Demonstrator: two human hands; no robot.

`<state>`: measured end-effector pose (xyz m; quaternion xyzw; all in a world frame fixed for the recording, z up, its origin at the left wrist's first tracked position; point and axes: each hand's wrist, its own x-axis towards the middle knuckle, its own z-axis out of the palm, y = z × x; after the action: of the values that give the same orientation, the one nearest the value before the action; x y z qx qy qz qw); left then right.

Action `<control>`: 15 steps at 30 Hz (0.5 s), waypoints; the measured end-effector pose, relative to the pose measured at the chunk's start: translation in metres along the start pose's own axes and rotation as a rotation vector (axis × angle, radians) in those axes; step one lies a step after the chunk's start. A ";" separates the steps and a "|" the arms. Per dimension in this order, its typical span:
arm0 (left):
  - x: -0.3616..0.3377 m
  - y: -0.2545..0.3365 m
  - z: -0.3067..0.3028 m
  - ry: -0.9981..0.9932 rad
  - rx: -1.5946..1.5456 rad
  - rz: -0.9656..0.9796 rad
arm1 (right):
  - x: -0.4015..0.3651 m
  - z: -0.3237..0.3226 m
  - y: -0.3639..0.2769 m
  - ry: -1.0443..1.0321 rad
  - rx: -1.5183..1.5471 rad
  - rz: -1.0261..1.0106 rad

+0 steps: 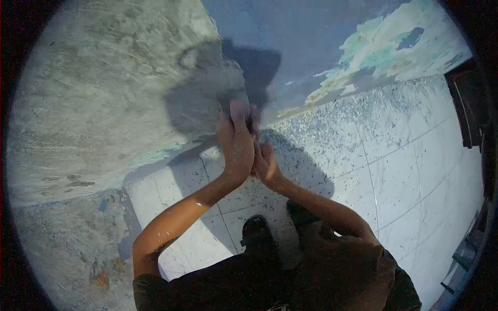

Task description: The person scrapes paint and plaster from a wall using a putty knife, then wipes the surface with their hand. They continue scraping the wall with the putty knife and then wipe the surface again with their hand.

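Observation:
My left hand [238,147] is closed, its thumb pointing up, on what looks like a paint scraper [232,97]. Only the tool's dim flat end shows above the fingers, in shadow against the wall; its handle is hidden. Just below and to the right, my right hand [266,165] is closed against the lower end of the same grip, touching my left hand. Both hands are near the edge where a bare grey wall face [114,93] meets a blue painted face [290,36]. On the blue face, a patch of peeled paint [358,57] shows white and pale green.
White floor tiles [404,171] lie under me, strewn with paint flakes, thickest along the wall base. Rough grey concrete [67,243] is at the lower left. A dark object [467,101] stands at the right edge. My shoe [257,228] is below my hands.

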<state>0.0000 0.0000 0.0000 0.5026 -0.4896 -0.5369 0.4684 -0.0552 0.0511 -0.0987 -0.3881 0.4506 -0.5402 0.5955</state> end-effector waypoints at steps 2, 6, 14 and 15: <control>0.000 -0.022 -0.007 -0.007 -0.006 -0.022 | -0.003 -0.004 0.016 -0.051 0.016 0.011; -0.003 -0.005 0.004 0.059 0.039 0.044 | -0.005 0.001 0.003 0.020 0.014 -0.019; 0.006 0.005 0.007 0.049 0.041 0.138 | 0.002 0.002 -0.019 0.000 0.021 0.031; 0.002 0.003 0.007 0.043 0.044 0.095 | -0.004 0.003 -0.016 0.009 0.030 0.085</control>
<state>-0.0068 -0.0016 0.0032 0.5003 -0.5144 -0.4924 0.4926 -0.0574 0.0529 -0.0820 -0.3572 0.4613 -0.5226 0.6216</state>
